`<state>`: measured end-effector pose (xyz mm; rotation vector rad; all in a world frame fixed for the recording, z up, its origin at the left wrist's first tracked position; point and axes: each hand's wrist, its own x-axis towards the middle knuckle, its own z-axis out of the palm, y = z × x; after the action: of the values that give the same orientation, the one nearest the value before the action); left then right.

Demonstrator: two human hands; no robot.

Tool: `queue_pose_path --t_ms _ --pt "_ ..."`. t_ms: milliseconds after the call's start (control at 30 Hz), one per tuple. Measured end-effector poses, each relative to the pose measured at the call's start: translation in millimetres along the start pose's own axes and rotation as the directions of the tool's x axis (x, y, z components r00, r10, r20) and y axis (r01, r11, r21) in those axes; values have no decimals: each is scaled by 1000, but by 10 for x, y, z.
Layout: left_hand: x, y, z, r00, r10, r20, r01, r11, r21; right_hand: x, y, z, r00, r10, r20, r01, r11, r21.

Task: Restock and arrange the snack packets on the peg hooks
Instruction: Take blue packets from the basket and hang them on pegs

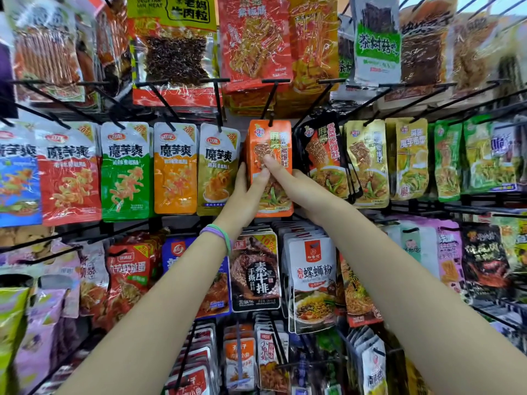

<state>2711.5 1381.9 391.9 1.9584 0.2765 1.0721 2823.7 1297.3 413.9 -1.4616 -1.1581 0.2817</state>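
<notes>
Orange snack packets (281,143) hang in a stack on a black peg hook (271,101) in the middle row, between a yellow packet (218,166) and a black packet (322,155). The left hand (245,192) and the right hand (296,186) grip the stack's sides, both thumbs pressing on its front

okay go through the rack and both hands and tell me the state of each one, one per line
orange packets: hanging on a peg, held from both sides
left hand: gripping the stack's left edge, thumb on the front
right hand: gripping the right edge, thumb on the front
black packets: hanging, tilted
olive packet: hanging straight
bracelets: on the left wrist
</notes>
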Motion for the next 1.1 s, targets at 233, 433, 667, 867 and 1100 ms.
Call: queue_pose_path --t_ms 233,433,667,867,1100 --pt "-53 1 -29 995 91 29 -92 995 30 -149 -38 59 998 -43 48 43 999 -1" --pt "-95 18 -48 985 172 36 -175 979 108 -250 -64 52 982 -187 -37 184 980 -69" --pt "-132 55 -64 979 195 56 -202 965 169 -251 -59 48 972 -228 -53 225 972 -64" --pt "-151 67 -85 978 207 38 -210 954 213 -268 -75 81 972 -231 -49 222 965 -136" --pt "-141 78 -85 989 147 31 -149 982 117 -333 -160 78 968 -234 -95 226 971 -80"
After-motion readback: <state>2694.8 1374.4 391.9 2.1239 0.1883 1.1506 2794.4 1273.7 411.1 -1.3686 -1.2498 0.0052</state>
